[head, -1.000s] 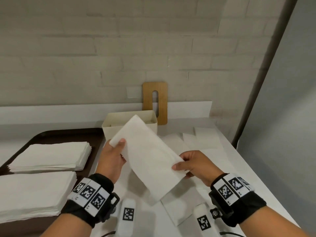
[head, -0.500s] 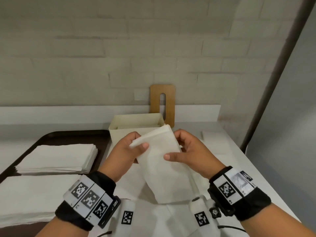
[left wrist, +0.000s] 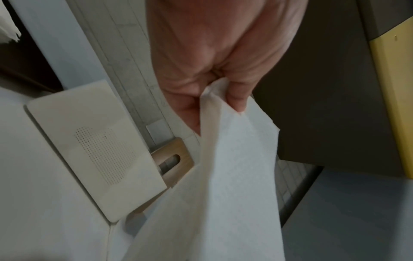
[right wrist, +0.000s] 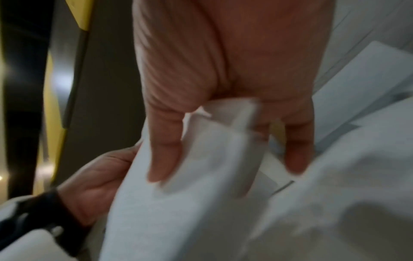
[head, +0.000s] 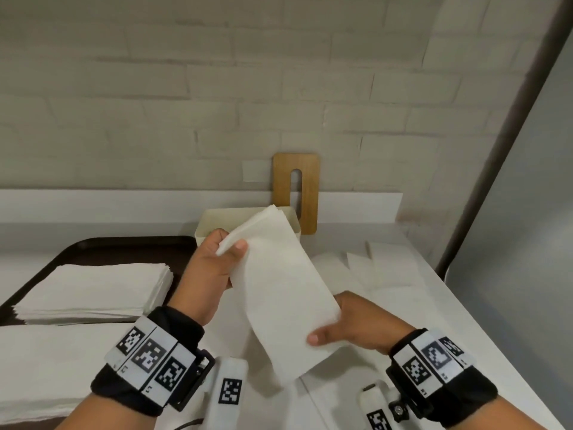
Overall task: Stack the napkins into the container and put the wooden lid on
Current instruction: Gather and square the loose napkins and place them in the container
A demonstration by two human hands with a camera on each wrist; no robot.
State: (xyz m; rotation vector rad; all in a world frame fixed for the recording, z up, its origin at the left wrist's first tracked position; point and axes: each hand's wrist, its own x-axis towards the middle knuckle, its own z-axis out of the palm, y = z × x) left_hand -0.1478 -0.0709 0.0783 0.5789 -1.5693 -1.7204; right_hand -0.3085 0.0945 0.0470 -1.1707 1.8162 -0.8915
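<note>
A long white folded napkin [head: 279, 290] is stretched between both hands in front of the cream container [head: 206, 226]. My left hand [head: 217, 262] pinches its far left corner, seen close in the left wrist view as napkin [left wrist: 234, 176] under the thumb and fingers of that hand [left wrist: 219, 98]. My right hand [head: 344, 324] pinches the near right edge; in the right wrist view the napkin [right wrist: 190, 203] passes between that hand's [right wrist: 223, 141] thumb and fingers. The wooden lid [head: 296, 190] with a slot leans upright on the wall behind the container. The container's inside is hidden.
A dark tray [head: 93, 246] at left carries two stacks of napkins [head: 93, 290]. Loose napkins [head: 381, 268] lie on the white counter to the right. A dark post [head: 496, 144] marks the counter's right end.
The right hand slid from the napkin's far end back along its right edge to the near end, stretching it out. The left hand kept its pinch on the far corner.
</note>
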